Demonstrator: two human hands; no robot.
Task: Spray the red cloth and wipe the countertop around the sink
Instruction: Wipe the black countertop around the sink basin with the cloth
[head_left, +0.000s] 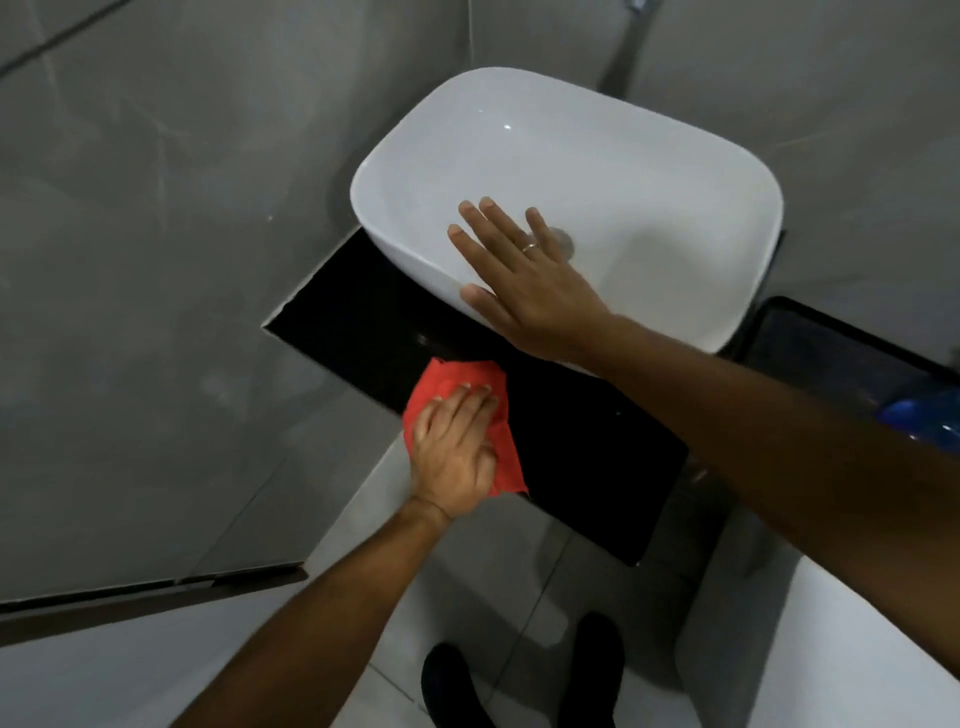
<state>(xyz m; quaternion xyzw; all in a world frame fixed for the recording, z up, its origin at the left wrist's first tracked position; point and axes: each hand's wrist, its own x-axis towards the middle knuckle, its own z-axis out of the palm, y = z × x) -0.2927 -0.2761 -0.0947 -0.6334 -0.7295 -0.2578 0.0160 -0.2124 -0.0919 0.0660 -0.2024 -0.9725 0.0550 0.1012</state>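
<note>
A red cloth (447, 382) lies on the black countertop (587, 457), at its front left edge. My left hand (454, 449) presses flat on the cloth, fingers pointing toward the sink. The white vessel sink (649, 171) stands on the counter behind it. My right hand (524, 280) hovers or rests over the sink's near rim with its fingers spread and nothing in it; a ring is on one finger. No spray bottle shows clearly.
Grey tiled walls close in on the left and behind the sink. A dark bin (831, 358) with something blue (924, 421) in it stands at the right. Below are a light tiled floor (467, 597) and my dark shoes (597, 670).
</note>
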